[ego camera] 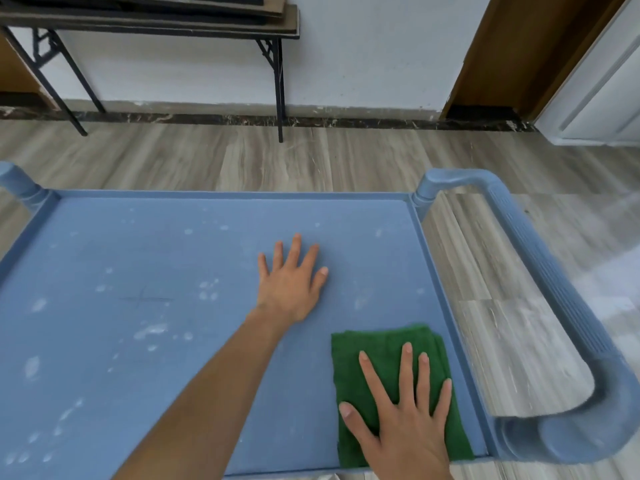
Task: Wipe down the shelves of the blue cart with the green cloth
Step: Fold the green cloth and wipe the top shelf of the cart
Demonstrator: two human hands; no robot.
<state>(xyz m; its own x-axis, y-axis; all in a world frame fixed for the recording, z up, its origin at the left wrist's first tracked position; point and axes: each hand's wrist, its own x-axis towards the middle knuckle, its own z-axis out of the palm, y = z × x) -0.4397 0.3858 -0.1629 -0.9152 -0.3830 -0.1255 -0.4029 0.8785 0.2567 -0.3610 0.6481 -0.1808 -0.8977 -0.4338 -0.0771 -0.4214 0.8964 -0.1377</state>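
The blue cart's top shelf [145, 258] fills the lower view, speckled with pale dusty marks mostly on its left half. A folded green cloth [381, 344] lies flat in the shelf's near right corner. My right hand [405, 414] presses down on the cloth with fingers spread, palm flat. My left hand [292, 282] rests flat on the bare shelf near the middle, fingers apart, holding nothing, a little up and left of the cloth.
The cart's thick blue handle [554, 292] curves along the right side. A blue corner post [19, 181] stands at the far left. Beyond the cart lie wood-look floor, a dark folding table [277, 81] against the white wall, and a door frame [485, 57].
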